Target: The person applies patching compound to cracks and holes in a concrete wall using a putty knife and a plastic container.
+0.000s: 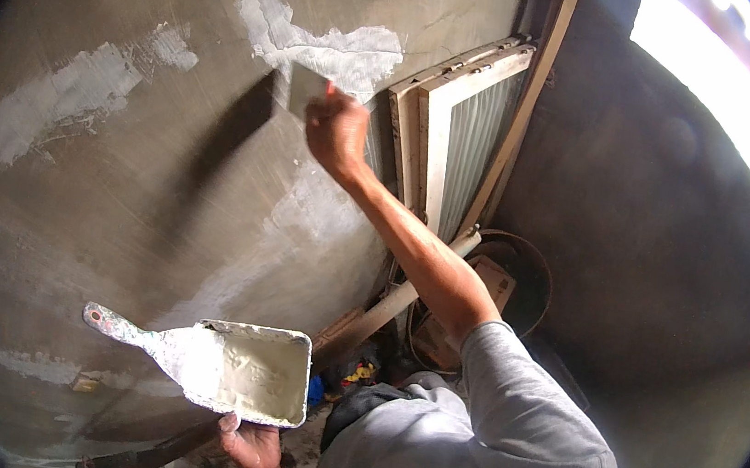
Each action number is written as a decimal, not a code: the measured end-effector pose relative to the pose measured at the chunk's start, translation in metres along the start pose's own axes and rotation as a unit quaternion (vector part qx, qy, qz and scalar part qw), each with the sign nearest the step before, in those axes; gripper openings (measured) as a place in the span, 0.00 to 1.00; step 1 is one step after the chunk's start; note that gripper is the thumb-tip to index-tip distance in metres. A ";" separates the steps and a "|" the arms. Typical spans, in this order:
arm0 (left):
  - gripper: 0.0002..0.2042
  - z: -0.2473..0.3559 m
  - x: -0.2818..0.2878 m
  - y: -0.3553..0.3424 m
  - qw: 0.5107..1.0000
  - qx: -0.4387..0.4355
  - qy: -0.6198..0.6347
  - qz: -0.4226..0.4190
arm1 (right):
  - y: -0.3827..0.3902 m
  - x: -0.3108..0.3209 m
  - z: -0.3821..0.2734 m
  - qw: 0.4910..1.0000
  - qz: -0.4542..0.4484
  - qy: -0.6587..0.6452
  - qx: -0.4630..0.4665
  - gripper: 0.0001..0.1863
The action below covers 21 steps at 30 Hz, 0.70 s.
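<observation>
My right hand (335, 137) is closed on a putty knife (308, 92) with a red spot at its handle, its blade held at the plaster wall (120, 196) over a patch of white filler (340, 50). My left hand (250, 451) grips a rectangular tray (262, 374) of creamy white compound from below, low in front of the wall. A wide scraper (172, 350) caked in white rests across the tray's left part, its speckled handle sticking out to the left.
Wooden window frames (433, 130) with ribbed glass and a long timber (536, 77) lean at the wall's right. Below are a pale pole (385, 309), a round bin (528, 270) holding cardboard, and assorted clutter (359, 371). A bright opening (735, 81) is at upper right.
</observation>
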State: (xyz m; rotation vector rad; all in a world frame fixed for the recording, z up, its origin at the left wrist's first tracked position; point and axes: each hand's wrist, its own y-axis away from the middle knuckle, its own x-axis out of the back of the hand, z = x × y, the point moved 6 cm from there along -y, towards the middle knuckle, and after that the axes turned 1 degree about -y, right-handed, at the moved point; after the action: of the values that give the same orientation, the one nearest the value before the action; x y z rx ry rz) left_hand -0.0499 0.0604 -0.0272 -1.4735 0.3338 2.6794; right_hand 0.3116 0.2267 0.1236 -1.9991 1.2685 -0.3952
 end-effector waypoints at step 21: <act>0.33 0.003 0.013 -0.004 0.999 -0.002 0.017 0.047 | -0.041 0.056 0.104 0.954 0.039 0.209 -0.212 0.12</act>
State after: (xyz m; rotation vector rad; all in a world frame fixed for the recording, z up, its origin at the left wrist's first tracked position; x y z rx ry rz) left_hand -0.0583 0.0642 -0.0370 -1.5433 0.4104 2.7306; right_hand 0.4265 0.2308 0.0750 -2.2859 1.8140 -0.5675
